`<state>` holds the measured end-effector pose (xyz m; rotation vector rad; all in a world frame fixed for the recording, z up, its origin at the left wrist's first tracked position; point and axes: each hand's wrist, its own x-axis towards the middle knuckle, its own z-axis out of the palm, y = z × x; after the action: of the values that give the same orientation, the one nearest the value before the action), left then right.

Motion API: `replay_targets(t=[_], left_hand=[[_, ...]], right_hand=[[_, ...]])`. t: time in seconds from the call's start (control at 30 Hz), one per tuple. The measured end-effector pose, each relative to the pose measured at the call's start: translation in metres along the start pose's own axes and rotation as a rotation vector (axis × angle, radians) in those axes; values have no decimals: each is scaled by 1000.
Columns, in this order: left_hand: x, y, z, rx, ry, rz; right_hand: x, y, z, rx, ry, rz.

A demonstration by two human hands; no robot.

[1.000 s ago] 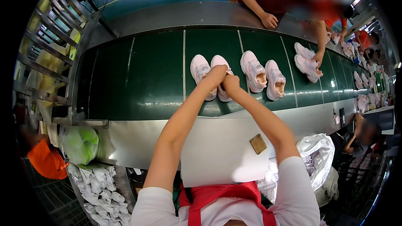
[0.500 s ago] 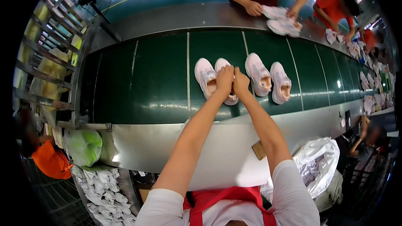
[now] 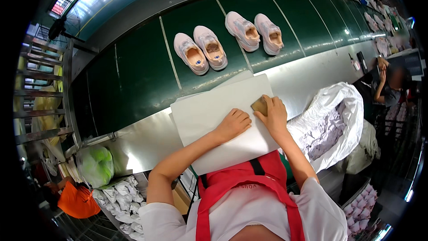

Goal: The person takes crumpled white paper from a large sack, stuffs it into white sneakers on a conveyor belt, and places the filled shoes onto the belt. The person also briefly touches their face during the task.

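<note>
A stack of white paper sheets (image 3: 200,111) lies before me, its edges a little out of line. My left hand (image 3: 235,125) rests flat on the top sheet, fingers slightly bent, holding nothing. At the stack's right side my right hand (image 3: 274,114) grips a small brownish block (image 3: 259,105) between thumb and fingers; its material is unclear. Beyond the paper, two pairs of pale pink sneakers stand on the green conveyor belt (image 3: 138,62): a left pair (image 3: 191,56) with bluish marks on the insoles, and a right pair (image 3: 243,31).
A white sack (image 3: 356,107) of crumpled paper stands at the right. Crumpled paper (image 3: 118,201) also fills a space at lower left, near a green plastic bag (image 3: 96,165). A metal rack (image 3: 67,93) borders the belt's left end. Other people work nearby.
Both hands have left the left pair of sneakers and come back to the paper stack. My right hand has taken hold of the brownish block. The view has shifted toward me.
</note>
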<state>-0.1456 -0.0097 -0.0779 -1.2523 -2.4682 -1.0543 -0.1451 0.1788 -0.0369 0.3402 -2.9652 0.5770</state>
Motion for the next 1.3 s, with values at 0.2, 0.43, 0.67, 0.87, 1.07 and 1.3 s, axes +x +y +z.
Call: replay_targets(t=[0.2, 0.43, 0.67, 0.87, 1.07, 1.3], left_hand=[[-9, 5, 16, -24, 110, -112], [-7, 12, 8, 218, -26, -158], [7, 47, -35, 53, -321, -133], [42, 90, -65, -62, -443, -340], [59, 120, -41, -168, -456, -506], [87, 140, -13, -175, -651, -506]], right_hand=[[-1, 15, 10, 287, 90, 153], [-32, 9, 11, 418, -275, -43], [-6, 18, -4, 330, -10, 8], [-94, 106, -6, 822, 512, 535], [-186, 310, 56, 284, 675, 1093], [-152, 399, 99, 23, 150, 953]])
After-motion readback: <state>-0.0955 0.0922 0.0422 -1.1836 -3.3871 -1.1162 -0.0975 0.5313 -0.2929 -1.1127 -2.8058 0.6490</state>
